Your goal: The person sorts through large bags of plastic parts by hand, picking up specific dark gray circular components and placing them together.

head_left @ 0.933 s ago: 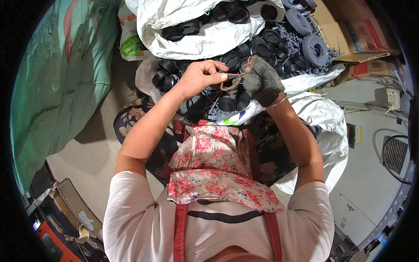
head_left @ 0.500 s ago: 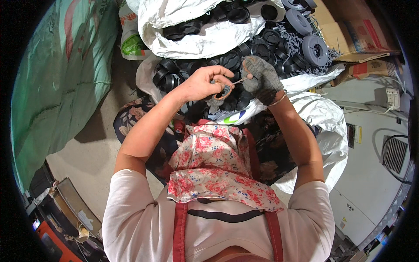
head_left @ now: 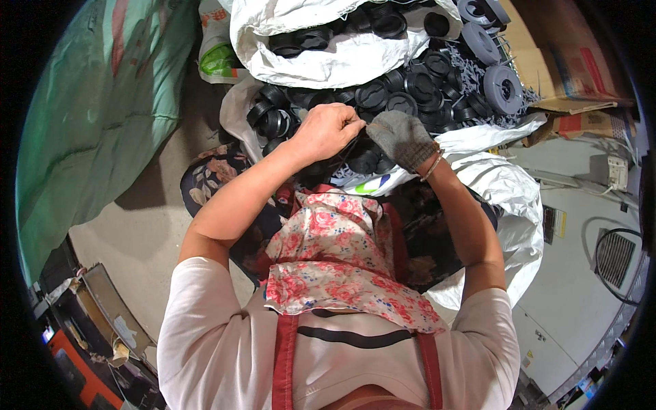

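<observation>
Over a heap of black round plastic parts [head_left: 425,89], my two hands are brought close together. My bare left hand [head_left: 329,130] is closed, fingertips pinched toward the right; what they pinch is hidden. A knitted grey glove [head_left: 410,147] covers my right hand [head_left: 391,130], which is curled with its fingertips close to the left ones. Something small at the fingertips is too small to name. Dark, unclear shapes lie beneath the left hand. The heap lies in an opened white sack [head_left: 471,141] before my lap.
A second white sack [head_left: 335,72] with black parts lies beyond. Grey rings [head_left: 502,89] and thin grey plastic scraps lie at the far right beside a cardboard box [head_left: 567,61]. A green sack [head_left: 102,123] stands left, a pale cabinet [head_left: 570,253] right. A floral apron [head_left: 335,219] covers my lap.
The grey knitted piece with an orange edge at my left hand no longer shows, nor does the strand stretched between my hands. My left fingers have closed; the right hand has moved slightly left and turned.
</observation>
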`<state>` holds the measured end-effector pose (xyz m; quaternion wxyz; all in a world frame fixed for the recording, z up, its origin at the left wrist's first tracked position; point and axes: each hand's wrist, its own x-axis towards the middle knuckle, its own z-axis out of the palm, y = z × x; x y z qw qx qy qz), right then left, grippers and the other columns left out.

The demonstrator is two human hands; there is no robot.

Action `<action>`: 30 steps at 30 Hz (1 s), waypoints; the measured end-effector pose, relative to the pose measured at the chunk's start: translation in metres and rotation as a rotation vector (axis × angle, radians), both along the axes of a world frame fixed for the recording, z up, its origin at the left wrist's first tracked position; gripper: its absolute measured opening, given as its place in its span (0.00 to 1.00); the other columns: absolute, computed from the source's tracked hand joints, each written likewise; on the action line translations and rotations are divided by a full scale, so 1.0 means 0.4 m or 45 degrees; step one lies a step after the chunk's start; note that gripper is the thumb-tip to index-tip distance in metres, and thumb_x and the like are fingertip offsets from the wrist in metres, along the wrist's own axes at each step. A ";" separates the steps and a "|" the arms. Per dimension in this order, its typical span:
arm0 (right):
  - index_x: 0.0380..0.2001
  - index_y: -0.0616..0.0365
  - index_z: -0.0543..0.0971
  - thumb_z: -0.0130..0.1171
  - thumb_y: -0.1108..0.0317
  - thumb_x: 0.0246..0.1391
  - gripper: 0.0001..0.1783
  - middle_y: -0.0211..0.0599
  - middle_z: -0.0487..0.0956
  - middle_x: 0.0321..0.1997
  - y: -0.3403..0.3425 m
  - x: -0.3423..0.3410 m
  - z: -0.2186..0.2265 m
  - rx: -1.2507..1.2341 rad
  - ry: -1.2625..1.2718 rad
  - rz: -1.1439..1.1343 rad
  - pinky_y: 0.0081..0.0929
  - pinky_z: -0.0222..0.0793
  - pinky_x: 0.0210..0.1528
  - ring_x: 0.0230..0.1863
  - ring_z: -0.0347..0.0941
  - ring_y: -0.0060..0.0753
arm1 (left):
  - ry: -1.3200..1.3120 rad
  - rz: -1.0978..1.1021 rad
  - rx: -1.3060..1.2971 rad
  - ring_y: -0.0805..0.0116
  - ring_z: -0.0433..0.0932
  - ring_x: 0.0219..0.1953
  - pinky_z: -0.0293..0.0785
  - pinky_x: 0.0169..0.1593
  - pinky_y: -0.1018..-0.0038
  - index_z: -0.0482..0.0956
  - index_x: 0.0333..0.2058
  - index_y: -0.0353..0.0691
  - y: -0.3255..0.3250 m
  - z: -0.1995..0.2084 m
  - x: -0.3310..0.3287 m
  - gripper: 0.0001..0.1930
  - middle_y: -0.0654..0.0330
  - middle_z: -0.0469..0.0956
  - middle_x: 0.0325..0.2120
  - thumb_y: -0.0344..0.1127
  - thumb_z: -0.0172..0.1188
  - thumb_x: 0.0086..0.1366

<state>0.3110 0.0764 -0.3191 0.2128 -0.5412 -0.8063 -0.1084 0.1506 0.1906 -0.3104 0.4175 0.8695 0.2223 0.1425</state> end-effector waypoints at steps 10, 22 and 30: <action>0.24 0.55 0.72 0.53 0.68 0.40 0.05 0.32 0.69 0.21 0.012 -0.032 -0.025 -0.013 0.387 0.024 0.33 0.63 0.24 0.25 0.69 0.36 | -0.155 0.073 0.385 0.58 0.72 0.19 0.67 0.25 0.68 0.70 0.20 0.32 -0.013 -0.019 0.016 0.12 0.52 0.71 0.16 0.35 0.58 0.54; 0.27 0.58 0.76 0.61 0.77 0.35 0.10 0.32 0.75 0.28 -0.003 -0.008 -0.039 -0.308 1.181 -0.020 0.24 0.68 0.32 0.28 0.70 0.30 | -0.559 0.411 -1.929 0.79 0.63 0.21 0.61 0.23 0.80 0.67 0.20 0.43 0.002 0.039 -0.001 0.12 0.69 0.65 0.16 0.38 0.52 0.61; 0.29 0.58 0.72 0.56 0.70 0.42 0.09 0.35 0.73 0.27 0.017 -0.003 0.022 -0.323 0.621 -0.088 0.32 0.67 0.32 0.30 0.71 0.37 | -0.484 -0.099 -2.138 0.74 0.63 0.26 0.62 0.35 0.77 0.61 0.18 0.46 -0.009 0.003 0.004 0.18 0.68 0.59 0.13 0.45 0.43 0.67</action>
